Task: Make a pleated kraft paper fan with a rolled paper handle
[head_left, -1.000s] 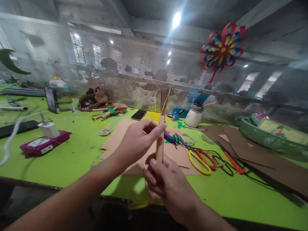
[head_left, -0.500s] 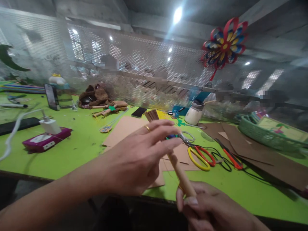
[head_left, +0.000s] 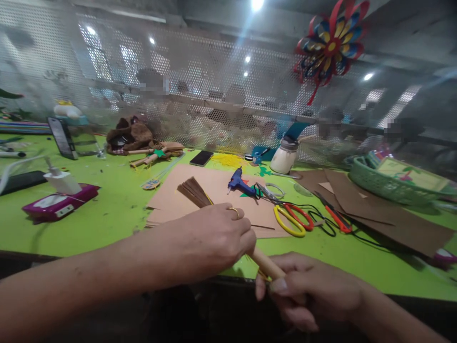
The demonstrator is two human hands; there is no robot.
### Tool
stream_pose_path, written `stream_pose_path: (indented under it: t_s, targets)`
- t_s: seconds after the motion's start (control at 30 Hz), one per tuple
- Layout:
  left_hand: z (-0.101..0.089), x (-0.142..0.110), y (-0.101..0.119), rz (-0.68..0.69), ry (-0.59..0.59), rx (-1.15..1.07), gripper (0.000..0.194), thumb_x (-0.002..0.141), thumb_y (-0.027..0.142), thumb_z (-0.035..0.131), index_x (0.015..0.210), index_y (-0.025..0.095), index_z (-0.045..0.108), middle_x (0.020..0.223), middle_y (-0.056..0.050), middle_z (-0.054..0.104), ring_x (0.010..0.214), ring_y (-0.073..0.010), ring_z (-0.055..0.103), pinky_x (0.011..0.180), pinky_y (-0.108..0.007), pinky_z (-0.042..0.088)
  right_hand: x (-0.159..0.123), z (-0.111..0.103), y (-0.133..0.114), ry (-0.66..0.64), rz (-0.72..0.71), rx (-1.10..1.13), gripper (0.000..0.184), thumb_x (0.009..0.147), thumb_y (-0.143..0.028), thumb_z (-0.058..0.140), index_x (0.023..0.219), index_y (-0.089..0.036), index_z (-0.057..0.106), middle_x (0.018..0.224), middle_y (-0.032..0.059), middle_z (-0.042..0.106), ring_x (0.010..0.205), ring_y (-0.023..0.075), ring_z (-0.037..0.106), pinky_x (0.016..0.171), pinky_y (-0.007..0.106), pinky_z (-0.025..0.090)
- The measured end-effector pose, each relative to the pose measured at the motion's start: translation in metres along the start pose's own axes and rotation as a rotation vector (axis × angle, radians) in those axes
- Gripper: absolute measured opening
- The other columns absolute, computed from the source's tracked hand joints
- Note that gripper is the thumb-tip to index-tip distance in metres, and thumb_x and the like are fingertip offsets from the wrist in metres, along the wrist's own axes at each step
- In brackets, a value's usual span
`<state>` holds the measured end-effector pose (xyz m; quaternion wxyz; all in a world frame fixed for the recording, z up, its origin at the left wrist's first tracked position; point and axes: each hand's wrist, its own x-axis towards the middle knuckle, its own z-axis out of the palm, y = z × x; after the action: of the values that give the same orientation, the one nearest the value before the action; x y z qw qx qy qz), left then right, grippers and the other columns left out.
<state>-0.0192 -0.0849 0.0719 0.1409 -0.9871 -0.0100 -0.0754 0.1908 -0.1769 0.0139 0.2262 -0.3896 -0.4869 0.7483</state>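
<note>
Left grip (head_left: pixel 221 234), a ring (head_left: pixel 234 212) on one finger, is holding a tan paper roll (head_left: pixel 267 263) palm-down, while the right grip (head_left: pixel 310 290) is clasping its near end between thumb and fingers. The roll is slanting over the front edge of a green counter (head_left: pixel 119 207), its fringe of dark strips (head_left: pixel 193 191) fanning out above tan paper sheets (head_left: pixel 171 186); the angle is hiding whether the two are touching. Just beyond, a blue glue gun (head_left: pixel 237 181) is lying on the sheets, yellow and red scissor handles (head_left: pixel 294 220) are resting at their right, and a dark phone (head_left: pixel 202 158) is lying behind them.
</note>
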Motion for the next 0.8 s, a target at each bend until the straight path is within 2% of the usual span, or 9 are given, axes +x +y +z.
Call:
stream_pose_path:
  t_s: [0.13, 0.23, 0.33, 0.43, 0.57, 0.7, 0.8]
  targets:
    - [0.015, -0.007, -0.011, -0.137, -0.06, -0.057, 0.002, 0.087, 0.018, 0.056, 0.085, 0.018, 0.058, 0.078, -0.005, 0.061, 0.07, -0.0217, 0.054, 0.061, -0.033, 0.037, 0.001, -0.02, -0.024, 0.148, 0.006, -0.488, 0.028, 0.086, -0.041, 0.059, 0.097, -0.015, 0.062, 0.057, -0.0075, 0.042, 0.046, 0.0058, 0.032, 0.041, 0.019, 0.022]
    - [0.028, -0.015, -0.024, -0.311, -0.177, -0.156, 0.012, 0.09, 0.016, 0.051, 0.081, 0.018, 0.059, 0.077, -0.004, 0.061, 0.066, -0.0179, 0.055, 0.057, -0.029, 0.035, 0.005, -0.04, -0.039, 0.247, -0.028, -0.716, 0.027, 0.084, -0.039, 0.061, 0.096, -0.016, 0.066, 0.058, -0.0075, 0.037, 0.052, 0.0081, 0.03, 0.046, 0.022, 0.021]
    - [0.042, -0.024, -0.029, -0.459, -0.21, -0.232, 0.016, 0.089, 0.015, 0.051, 0.076, 0.018, 0.06, 0.076, -0.003, 0.06, 0.066, -0.0169, 0.056, 0.057, -0.027, 0.035, 0.011, -0.058, -0.047, 0.345, -0.056, -0.805, 0.025, 0.084, -0.039, 0.058, 0.088, -0.016, 0.069, 0.058, -0.0054, 0.041, 0.052, 0.0093, 0.031, 0.048, 0.023, 0.022]
    - [0.055, -0.029, -0.024, -0.559, -0.175, -0.284, 0.015, 0.089, 0.022, 0.052, 0.079, 0.019, 0.063, 0.079, -0.003, 0.058, 0.066, -0.0165, 0.057, 0.058, -0.027, 0.037, 0.016, -0.071, -0.049, 0.452, -0.092, -0.855, 0.026, 0.082, -0.039, 0.057, 0.074, -0.017, 0.07, 0.061, -0.0015, 0.051, 0.053, 0.0104, 0.036, 0.049, 0.025, 0.026]
    - [0.066, -0.026, -0.013, -0.642, -0.136, -0.244, 0.019, 0.088, 0.033, 0.054, 0.083, 0.019, 0.066, 0.081, -0.006, 0.059, 0.072, -0.0199, 0.059, 0.059, -0.029, 0.04, 0.02, -0.085, -0.044, 0.491, -0.105, -0.899, 0.028, 0.08, -0.039, 0.057, 0.063, -0.018, 0.065, 0.058, -0.0015, 0.052, 0.055, 0.0126, 0.042, 0.053, 0.026, 0.031]
    - [0.069, -0.021, -0.007, -0.686, -0.172, -0.179, 0.017, 0.084, 0.031, 0.057, 0.083, 0.017, 0.067, 0.082, -0.009, 0.063, 0.078, -0.024, 0.06, 0.064, -0.032, 0.043, 0.022, -0.09, -0.03, 0.513, -0.095, -0.951, 0.029, 0.081, -0.039, 0.056, 0.064, -0.018, 0.065, 0.058, -0.0016, 0.055, 0.056, 0.0137, 0.048, 0.053, 0.026, 0.033]
    - [0.069, -0.021, -0.006, -0.698, -0.155, -0.224, 0.014, 0.084, 0.029, 0.057, 0.086, 0.017, 0.065, 0.085, -0.009, 0.065, 0.08, -0.0235, 0.059, 0.066, -0.032, 0.044, 0.022, -0.087, -0.023, 0.586, -0.133, -1.001, 0.027, 0.083, -0.037, 0.052, 0.074, -0.017, 0.068, 0.071, 0.003, 0.066, 0.067, 0.0181, 0.057, 0.061, 0.028, 0.04]
